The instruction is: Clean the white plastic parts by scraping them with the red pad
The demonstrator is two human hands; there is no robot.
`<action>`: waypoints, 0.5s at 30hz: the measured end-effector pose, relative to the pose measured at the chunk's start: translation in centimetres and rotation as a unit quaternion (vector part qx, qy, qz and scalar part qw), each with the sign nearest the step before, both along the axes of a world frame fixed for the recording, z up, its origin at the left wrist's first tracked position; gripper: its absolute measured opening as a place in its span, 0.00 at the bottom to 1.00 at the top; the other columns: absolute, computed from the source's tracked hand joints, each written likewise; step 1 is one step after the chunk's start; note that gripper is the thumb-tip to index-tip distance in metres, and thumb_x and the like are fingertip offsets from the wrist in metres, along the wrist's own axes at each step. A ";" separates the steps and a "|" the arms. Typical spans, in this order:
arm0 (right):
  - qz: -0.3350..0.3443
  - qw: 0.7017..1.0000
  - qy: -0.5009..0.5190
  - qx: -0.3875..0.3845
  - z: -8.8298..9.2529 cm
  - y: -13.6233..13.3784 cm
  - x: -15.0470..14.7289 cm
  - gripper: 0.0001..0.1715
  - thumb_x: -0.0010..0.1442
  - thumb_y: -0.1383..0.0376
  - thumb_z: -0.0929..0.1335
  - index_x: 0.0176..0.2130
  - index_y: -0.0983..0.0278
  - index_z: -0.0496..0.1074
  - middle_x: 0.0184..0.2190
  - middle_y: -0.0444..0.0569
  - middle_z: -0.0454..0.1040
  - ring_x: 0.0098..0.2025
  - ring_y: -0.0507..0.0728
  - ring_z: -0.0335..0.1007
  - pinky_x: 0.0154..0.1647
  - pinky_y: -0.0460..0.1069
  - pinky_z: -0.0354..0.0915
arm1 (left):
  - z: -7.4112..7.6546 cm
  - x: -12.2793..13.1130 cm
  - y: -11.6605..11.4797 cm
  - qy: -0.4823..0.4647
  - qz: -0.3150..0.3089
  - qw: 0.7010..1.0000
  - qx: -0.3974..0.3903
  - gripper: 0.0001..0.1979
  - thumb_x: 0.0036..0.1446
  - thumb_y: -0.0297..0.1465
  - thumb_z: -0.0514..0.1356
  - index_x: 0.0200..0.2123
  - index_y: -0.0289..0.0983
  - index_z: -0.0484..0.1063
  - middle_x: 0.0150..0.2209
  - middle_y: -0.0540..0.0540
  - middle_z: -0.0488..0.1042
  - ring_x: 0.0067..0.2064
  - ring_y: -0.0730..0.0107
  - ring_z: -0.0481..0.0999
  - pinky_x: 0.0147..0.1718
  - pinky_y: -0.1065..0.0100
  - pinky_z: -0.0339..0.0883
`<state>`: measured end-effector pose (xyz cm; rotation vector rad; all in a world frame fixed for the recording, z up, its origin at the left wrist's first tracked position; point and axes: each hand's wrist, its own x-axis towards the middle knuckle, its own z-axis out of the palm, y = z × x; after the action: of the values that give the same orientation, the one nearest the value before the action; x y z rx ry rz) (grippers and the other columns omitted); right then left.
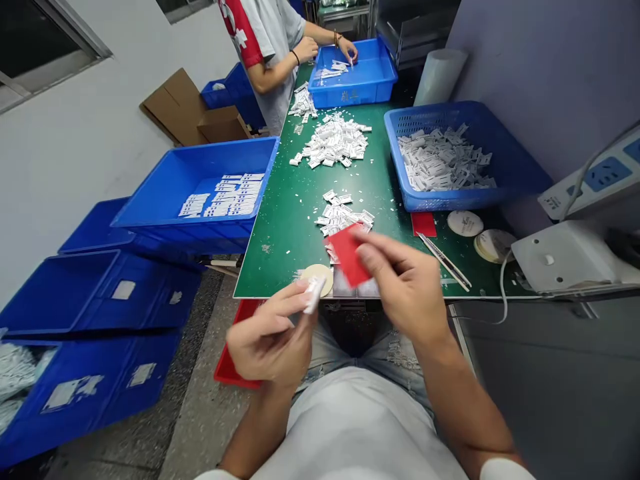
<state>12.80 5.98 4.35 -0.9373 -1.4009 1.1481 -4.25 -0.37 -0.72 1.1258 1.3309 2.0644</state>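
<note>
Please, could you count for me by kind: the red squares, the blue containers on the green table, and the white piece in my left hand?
Red squares: 2 (one in your right hand)
Blue containers on the green table: 2 (tray, basket)
White piece in your left hand: 1
Total: 5

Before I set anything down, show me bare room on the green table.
Widest: the green table between the blue bin at its left edge and the near white pile, only lightly littered. Narrower: the strip between that pile and the blue basket. Crowded: the far end, and the near right with tweezers, discs and white box.
</note>
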 end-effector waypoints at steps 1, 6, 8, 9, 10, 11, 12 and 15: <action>-0.089 0.996 -0.008 0.001 -0.2 -0.1 -0.1 0.13 0.69 0.61 0.74 0.52 0.55 0.86 0.50 0.47 0.88 0.51 0.63 0.85 0.52 0.54 0.79 | 0.6 0.5 0.2 0.020 0.046 0.998 0.044 0.27 0.42 0.21 0.80 0.35 0.43 0.66 0.31 0.58 0.83 0.36 0.63 0.87 0.46 0.54 0.82; -0.105 0.993 0.059 -0.015 -0.9 -1.4 -0.5 0.11 0.69 0.58 0.74 0.50 0.50 0.86 0.47 0.45 0.87 0.45 0.59 0.83 0.44 0.51 0.79 | 2.8 1.7 0.1 -0.063 -0.029 0.998 -0.001 0.18 0.52 0.27 0.77 0.40 0.43 0.73 0.32 0.57 0.81 0.34 0.71 0.85 0.39 0.68 0.81; -0.056 0.981 0.163 -0.084 -1.1 -1.7 -0.6 0.09 0.70 0.56 0.73 0.48 0.48 0.86 0.38 0.44 0.85 0.32 0.53 0.78 0.29 0.46 0.74 | 3.4 1.7 -0.2 -0.184 -0.144 0.971 -0.059 0.13 0.54 0.33 0.77 0.37 0.42 0.75 0.31 0.55 0.78 0.34 0.73 0.83 0.36 0.73 0.79; -0.028 0.969 0.215 -0.121 -1.2 -1.8 -0.5 0.09 0.70 0.56 0.73 0.48 0.48 0.85 0.32 0.42 0.82 0.24 0.51 0.71 0.22 0.45 0.68 | 3.7 1.6 -0.3 -0.248 -0.198 0.943 -0.095 0.13 0.54 0.35 0.76 0.36 0.41 0.75 0.30 0.54 0.77 0.34 0.74 0.82 0.35 0.74 0.77; 0.000 0.955 0.256 -0.151 -1.3 -1.8 -0.5 0.09 0.69 0.55 0.73 0.47 0.48 0.84 0.26 0.40 0.77 0.19 0.49 0.61 0.18 0.44 0.61 | 4.0 1.6 -0.4 -0.306 -0.243 0.911 -0.128 0.14 0.54 0.36 0.76 0.35 0.41 0.75 0.30 0.54 0.75 0.32 0.75 0.80 0.33 0.76 0.76; 0.026 0.943 0.284 -0.172 -1.3 -1.8 -0.4 0.09 0.69 0.55 0.73 0.48 0.48 0.84 0.22 0.38 0.71 0.16 0.48 0.53 0.16 0.44 0.56 | 4.3 1.5 -0.6 -0.354 -0.277 0.879 -0.158 0.15 0.54 0.37 0.76 0.35 0.41 0.74 0.29 0.54 0.73 0.32 0.76 0.79 0.32 0.77 0.75; 0.047 0.934 0.301 -0.186 -1.4 -1.9 -0.3 0.09 0.69 0.55 0.72 0.48 0.49 0.83 0.20 0.37 0.66 0.16 0.47 0.47 0.16 0.44 0.54 | 4.5 1.5 -0.7 -0.388 -0.299 0.853 -0.182 0.15 0.54 0.37 0.76 0.35 0.40 0.73 0.29 0.53 0.72 0.31 0.77 0.77 0.31 0.77 0.74; 0.092 0.921 0.320 -0.202 -1.5 -2.1 -0.1 0.09 0.70 0.56 0.72 0.48 0.50 0.84 0.19 0.36 0.62 0.17 0.47 0.44 0.18 0.44 0.52 | 4.8 1.5 -0.8 -0.423 -0.320 0.826 -0.190 0.16 0.53 0.35 0.77 0.35 0.40 0.72 0.29 0.54 0.71 0.30 0.78 0.75 0.30 0.78 0.74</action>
<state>12.74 3.91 2.81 -0.6132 -0.7363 1.7383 -2.74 -1.15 4.08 0.2953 0.7042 1.3964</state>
